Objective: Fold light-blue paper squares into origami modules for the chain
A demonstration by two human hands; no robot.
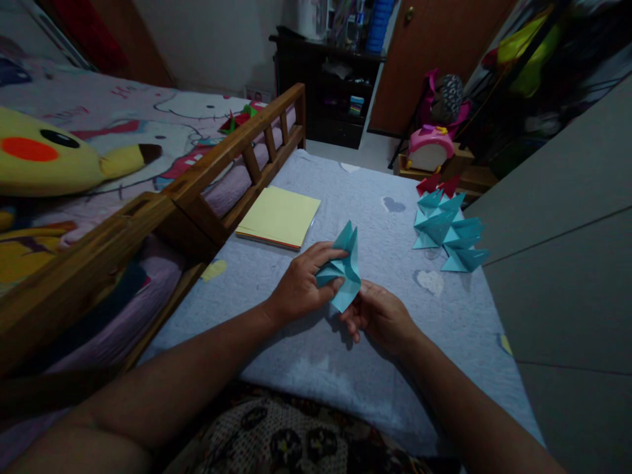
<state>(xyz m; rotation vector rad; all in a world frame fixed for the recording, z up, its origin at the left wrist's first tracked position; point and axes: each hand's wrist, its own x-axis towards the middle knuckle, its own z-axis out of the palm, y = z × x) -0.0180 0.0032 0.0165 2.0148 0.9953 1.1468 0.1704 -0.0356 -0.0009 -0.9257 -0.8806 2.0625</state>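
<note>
A partly folded sheet of teal paper (349, 273) is held over the light blue bedding, its pointed flaps directed away from me. My left hand (309, 280) grips it from the left, fingers and thumb closed on the folds. At the lower right edge of the paper, my right hand (380, 315) pinches it between thumb and finger, the other fingers curled below. A stack of square paper (281, 216), yellow on top, lies left of and beyond the hands. Several folded teal paper pieces (447, 227) stand at the right, with a red folded piece (437, 185) behind them.
A wooden bed rail (237, 148) runs along the left side. Past it are a yellow plush toy (59, 155) and a red and green folded piece (240, 118) on a patterned bed. A pale panel (573, 230) borders the right; a dark cabinet (320, 92) stands beyond.
</note>
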